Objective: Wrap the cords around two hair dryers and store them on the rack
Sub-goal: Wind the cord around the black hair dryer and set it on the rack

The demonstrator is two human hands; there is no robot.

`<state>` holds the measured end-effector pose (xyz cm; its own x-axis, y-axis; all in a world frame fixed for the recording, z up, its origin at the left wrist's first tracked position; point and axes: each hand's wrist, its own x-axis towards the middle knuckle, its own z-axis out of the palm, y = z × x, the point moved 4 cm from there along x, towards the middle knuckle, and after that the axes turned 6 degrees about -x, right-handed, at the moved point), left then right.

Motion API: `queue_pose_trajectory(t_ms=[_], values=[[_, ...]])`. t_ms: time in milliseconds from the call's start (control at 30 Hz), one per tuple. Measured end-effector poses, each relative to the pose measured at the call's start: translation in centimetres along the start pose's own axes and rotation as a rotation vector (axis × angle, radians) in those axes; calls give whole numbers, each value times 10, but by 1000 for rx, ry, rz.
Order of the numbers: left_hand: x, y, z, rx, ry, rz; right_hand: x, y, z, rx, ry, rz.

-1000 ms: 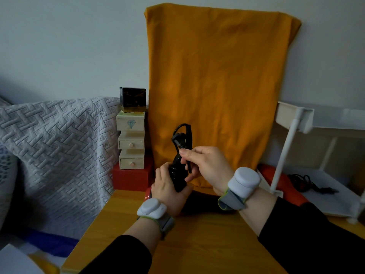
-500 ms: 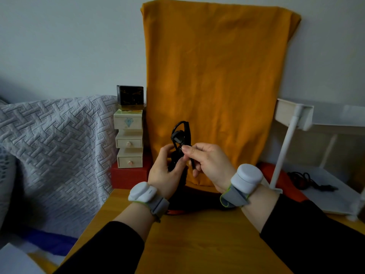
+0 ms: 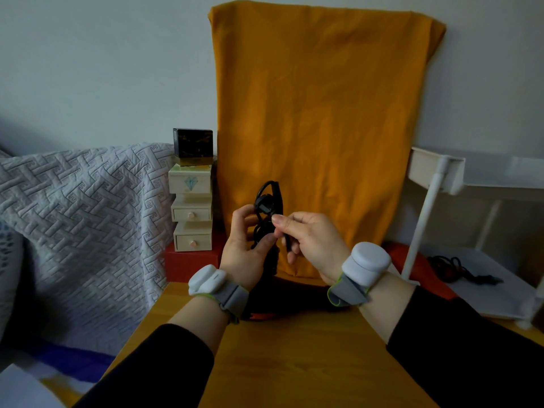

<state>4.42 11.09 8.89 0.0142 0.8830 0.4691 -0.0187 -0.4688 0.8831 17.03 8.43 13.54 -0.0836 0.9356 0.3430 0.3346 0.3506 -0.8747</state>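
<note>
A black hair dryer (image 3: 282,298) with a red trim rests on the wooden table (image 3: 294,363), its handle standing upright between my hands. My left hand (image 3: 244,248) is wrapped around the cord-wound handle. My right hand (image 3: 309,240) pinches the black cord (image 3: 269,198), whose loop and plug stick up above my fingers. A second dryer, red (image 3: 403,257), lies on the white rack's lower shelf (image 3: 494,290) at the right, with its black cord (image 3: 453,269) bundled beside it.
An orange cloth (image 3: 323,128) hangs against the wall behind my hands. Small cream drawer boxes (image 3: 191,213) topped by a black box (image 3: 192,145) stand on a red box at the left. A grey quilted cover (image 3: 82,219) lies further left. The rack's upper shelf (image 3: 435,172) juts out at right.
My left hand has slid up the handle toward the plug. The right hand stays pinched on the cord at about the same place.
</note>
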Motion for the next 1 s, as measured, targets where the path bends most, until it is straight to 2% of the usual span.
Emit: queue_pose_trajectory(t_ms=[467, 667, 1000], values=[[-4, -8, 2, 34, 104, 69, 2, 15, -6, 47, 34, 77], [-3, -13, 4, 57, 131, 93, -1, 9, -14, -361, 178, -45], [-6, -12, 4, 137, 124, 159, -6, -5, -19, -688, 299, -331]])
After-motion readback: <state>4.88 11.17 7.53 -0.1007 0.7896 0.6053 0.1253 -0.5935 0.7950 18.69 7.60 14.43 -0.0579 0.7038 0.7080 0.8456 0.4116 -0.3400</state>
